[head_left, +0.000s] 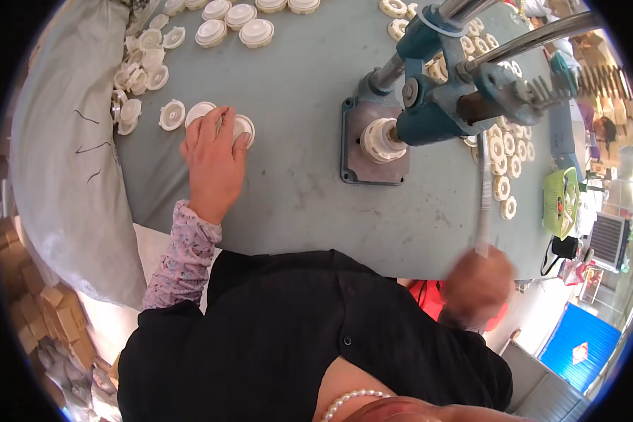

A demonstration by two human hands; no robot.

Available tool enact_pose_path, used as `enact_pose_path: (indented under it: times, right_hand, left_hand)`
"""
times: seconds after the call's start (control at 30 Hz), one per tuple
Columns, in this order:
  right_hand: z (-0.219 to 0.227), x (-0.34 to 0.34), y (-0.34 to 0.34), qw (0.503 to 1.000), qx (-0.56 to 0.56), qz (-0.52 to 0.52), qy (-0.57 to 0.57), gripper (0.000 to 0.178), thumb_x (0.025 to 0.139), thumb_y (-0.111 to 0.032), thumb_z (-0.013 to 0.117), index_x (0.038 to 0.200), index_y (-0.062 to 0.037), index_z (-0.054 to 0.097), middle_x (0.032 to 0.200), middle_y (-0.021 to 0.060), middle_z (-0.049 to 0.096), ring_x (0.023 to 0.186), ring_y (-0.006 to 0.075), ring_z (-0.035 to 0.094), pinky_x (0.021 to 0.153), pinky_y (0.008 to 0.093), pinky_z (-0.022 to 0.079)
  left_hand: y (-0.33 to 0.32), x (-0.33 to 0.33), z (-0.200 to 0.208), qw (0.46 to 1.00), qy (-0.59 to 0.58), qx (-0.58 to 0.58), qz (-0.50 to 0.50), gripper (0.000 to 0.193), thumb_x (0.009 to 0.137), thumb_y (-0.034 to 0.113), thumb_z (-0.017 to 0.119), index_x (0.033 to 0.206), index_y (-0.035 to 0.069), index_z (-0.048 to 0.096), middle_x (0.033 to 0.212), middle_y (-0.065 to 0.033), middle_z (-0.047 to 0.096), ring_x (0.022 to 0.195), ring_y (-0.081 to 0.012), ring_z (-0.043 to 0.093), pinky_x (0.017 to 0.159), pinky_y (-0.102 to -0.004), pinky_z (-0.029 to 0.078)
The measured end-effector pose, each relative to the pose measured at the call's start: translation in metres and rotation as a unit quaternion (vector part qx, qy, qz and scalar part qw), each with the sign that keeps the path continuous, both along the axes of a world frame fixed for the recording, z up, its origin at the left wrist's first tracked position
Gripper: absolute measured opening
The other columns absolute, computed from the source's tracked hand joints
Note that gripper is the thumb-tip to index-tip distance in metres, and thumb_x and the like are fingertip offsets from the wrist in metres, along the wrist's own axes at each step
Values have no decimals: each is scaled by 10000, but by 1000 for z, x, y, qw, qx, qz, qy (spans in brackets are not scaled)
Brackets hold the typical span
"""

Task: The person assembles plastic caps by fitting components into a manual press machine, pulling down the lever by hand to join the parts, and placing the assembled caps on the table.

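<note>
My left hand (pixel 214 151) reaches over two round white plastic caps, a right one (pixel 243 130) and a left one (pixel 200 111). Its fingers curl down between and over them, with the thumb at the edge of the right cap; the fingertips are partly hidden. At the lower right, my right hand (pixel 480 281), blurred by motion, is closed around the end of the press lever (pixel 483 204). On the metal base of the teal hand press (pixel 406 98) sits a white plastic fitting (pixel 382 141), under the ram.
Loose white rings (pixel 172 114) lie beside a grey sack (pixel 70 155) at the left. Stacked caps (pixel 257 32) stand at the far side. Cream rings (pixel 501 187) are spread right of the press. A green basket (pixel 561 204) sits at the right edge of the grey table (pixel 295 218).
</note>
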State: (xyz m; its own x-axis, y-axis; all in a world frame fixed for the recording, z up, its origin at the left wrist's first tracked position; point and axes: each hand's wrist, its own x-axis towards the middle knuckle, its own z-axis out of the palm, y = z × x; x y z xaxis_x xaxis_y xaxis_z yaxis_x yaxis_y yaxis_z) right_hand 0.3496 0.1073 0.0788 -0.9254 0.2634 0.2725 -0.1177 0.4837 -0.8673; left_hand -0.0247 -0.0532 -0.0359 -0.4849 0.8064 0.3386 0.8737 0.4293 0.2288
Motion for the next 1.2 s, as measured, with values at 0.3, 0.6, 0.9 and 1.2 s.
enact_pose_path:
  times: [0.3, 0.6, 0.9, 1.2]
  right_hand:
    - [-98, -70, 66, 960, -54, -272, 32, 634, 797, -179, 859, 1355, 4, 622, 1356, 121, 661, 1257, 238, 618, 1103, 369, 454]
    - [-119, -58, 106, 895, 203, -395, 50, 715, 765, -152, 908, 1387, 5, 591, 1387, 165, 640, 1337, 304, 573, 1142, 406, 415]
    - [-140, -48, 77, 928, 78, -356, 80, 582, 929, -226, 739, 1432, 14, 573, 1490, 178, 561, 1422, 337, 487, 1210, 446, 329]
    - [-134, -75, 76, 976, 80, -200, 10, 573, 882, -194, 755, 1391, 5, 583, 1466, 169, 543, 1336, 331, 512, 1153, 415, 368]
  left_hand:
    - [3, -5, -7, 980, -164, 46, -108, 410, 996, 189, 674, 1368, 19, 645, 1363, -139, 611, 1207, -362, 551, 1046, -450, 438]
    - [4, 10, 10, 963, -257, 7, -76, 520, 900, 144, 777, 1376, 6, 617, 1233, -169, 673, 1099, -323, 629, 999, -415, 498]
    - [101, 102, 5, 843, -184, 276, -424, 360, 786, -9, 818, 1119, 123, 785, 1086, -40, 704, 1117, -283, 664, 963, -416, 564]
    - [111, 103, -7, 844, -265, 314, -344, 423, 783, 123, 860, 1192, 122, 753, 1295, -102, 600, 1231, -320, 577, 1019, -389, 500]
